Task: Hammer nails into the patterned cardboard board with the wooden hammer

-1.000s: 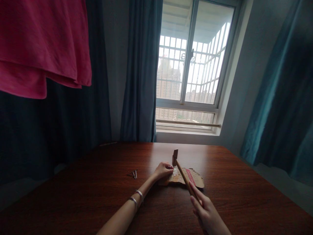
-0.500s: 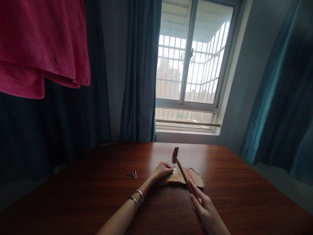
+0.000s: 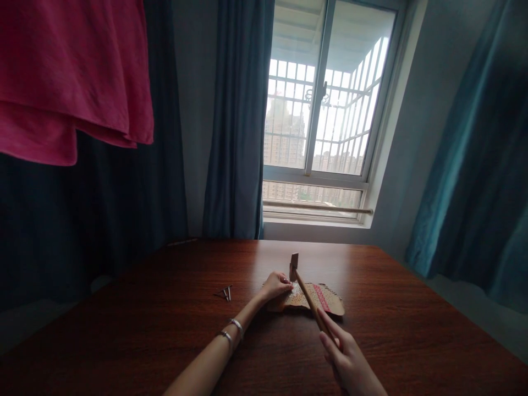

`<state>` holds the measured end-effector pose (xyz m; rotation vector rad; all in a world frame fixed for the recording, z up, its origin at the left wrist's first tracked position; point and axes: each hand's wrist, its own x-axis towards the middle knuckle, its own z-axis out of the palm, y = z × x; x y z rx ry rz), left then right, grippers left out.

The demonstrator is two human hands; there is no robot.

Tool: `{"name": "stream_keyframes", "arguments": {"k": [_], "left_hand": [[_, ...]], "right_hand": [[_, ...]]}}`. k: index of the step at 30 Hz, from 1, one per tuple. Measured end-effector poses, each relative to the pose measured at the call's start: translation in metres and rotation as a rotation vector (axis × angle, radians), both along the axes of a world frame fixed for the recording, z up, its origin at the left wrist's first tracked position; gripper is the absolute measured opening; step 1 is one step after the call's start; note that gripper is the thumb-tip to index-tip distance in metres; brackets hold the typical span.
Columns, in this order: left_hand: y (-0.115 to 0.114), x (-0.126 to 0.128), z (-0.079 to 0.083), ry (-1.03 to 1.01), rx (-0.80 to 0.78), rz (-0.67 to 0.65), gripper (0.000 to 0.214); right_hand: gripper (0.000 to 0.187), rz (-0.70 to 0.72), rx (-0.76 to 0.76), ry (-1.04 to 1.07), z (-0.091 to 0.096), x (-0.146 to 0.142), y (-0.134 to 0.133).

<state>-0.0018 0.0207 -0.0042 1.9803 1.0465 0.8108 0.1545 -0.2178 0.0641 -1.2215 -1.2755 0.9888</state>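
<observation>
My right hand [image 3: 344, 349] is wrapped round the wooden handle of a hammer [image 3: 307, 297]. The hammer's head is at the fingertips of my left hand [image 3: 277, 286], low over a piece of patterned cardboard [image 3: 325, 300]. My left hand rests at the cardboard's left end, its fingers pinched on a thin nail [image 3: 292, 284] standing upright under the hammer head. Whether the head touches the nail is hard to make out. The cardboard lies on the table, printed with dots and a red strip, its edges ragged.
Several loose nails [image 3: 225, 293] lie on the brown wooden table [image 3: 165, 330], left of my left hand. Behind the table are a barred window [image 3: 317, 110] and blue curtains [image 3: 233, 121]. A pink cloth [image 3: 74, 82] hangs at the upper left.
The hammer head has come down a little and leftward toward my left fingertips. My left hand and the cardboard have stayed in place.
</observation>
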Motion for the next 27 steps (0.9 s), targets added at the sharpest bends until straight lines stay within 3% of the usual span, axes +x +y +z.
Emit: {"name": "stream_keyframes", "arguments": {"k": [8,19,27], "left_hand": [[-0.001,0.000,0.002,0.033,-0.011,0.025,0.029],[0.003,0.001,-0.004,-0.011,0.017,0.000,0.026],[-0.008,-0.001,0.011,0.039,0.025,-0.003,0.028]], "right_hand": [[0.071,0.003,-0.038,0.031,0.000,-0.001,-0.002],[0.054,-0.031,0.040,-0.031,0.003,0.001,-0.001],[0.080,-0.016,-0.185,0.277,-0.002,0.010,-0.005]]}}
